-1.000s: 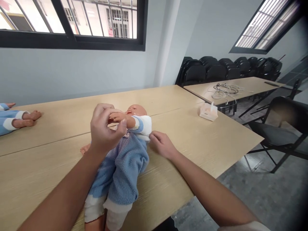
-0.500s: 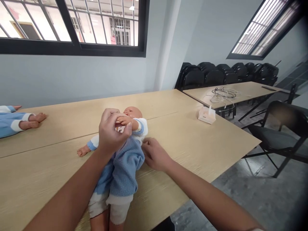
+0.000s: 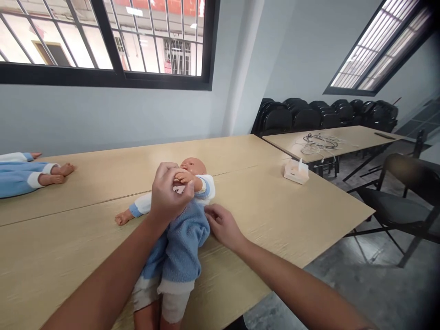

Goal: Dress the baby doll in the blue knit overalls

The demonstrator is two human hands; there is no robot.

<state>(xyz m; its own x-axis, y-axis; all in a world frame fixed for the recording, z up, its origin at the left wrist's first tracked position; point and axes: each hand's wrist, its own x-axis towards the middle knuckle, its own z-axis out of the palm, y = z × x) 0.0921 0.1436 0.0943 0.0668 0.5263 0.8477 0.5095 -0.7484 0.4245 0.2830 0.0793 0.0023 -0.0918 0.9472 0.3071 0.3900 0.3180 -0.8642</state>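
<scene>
A baby doll (image 3: 187,233) in a white and blue outfit lies on its back on the wooden table (image 3: 275,215), head toward the wall. My left hand (image 3: 172,190) is over its chest, with thumb and fingers closed around the doll's raised hand and forearm. My right hand (image 3: 223,224) rests at the doll's side by the waist, fingers curled against the blue cloth; its fingertips are partly hidden there. The doll's other arm (image 3: 132,211) lies stretched out on the tabletop.
A second doll's legs (image 3: 34,176) lie at the far left. Toward the right edge stands a tissue box (image 3: 296,171). Behind are a table with tangled cables (image 3: 319,143), stacked black chairs (image 3: 277,117) and a folding chair (image 3: 402,197).
The view has shifted slightly, so the scene sits a little lower and further right. Both hands keep nearly the same places on the doll.
</scene>
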